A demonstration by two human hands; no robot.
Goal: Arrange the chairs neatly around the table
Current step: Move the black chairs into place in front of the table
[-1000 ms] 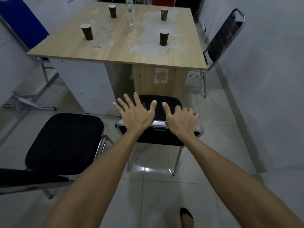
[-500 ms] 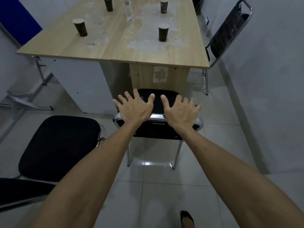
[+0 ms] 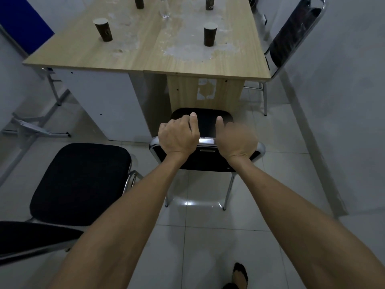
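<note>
Head view: both hands are curled over the chrome top rail of the middle chair, which stands facing the table with its seat front close to the wooden end panel. The left hand has its fingers folded over the rail and the thumb laid forward; the right hand is a little blurred, but its fingers also look wrapped over the rail, thumb up. So both are clamped on the backrest.

2 more chairs show. The left chair sits well back from the table and turned askew, its backrest nearest the camera; the far chair stands at the table's right side, against the wall. 4 dark paper cups — the nearest at the right being cup — and a clear glass stand on the stained top.

The step in hand appears to be squaring and tucking in the middle chair. The next move likely calls for a straight, even push from both hands — gentle enough that the seat does not knock the panel. The left chair would then need turning and sliding in.
</note>
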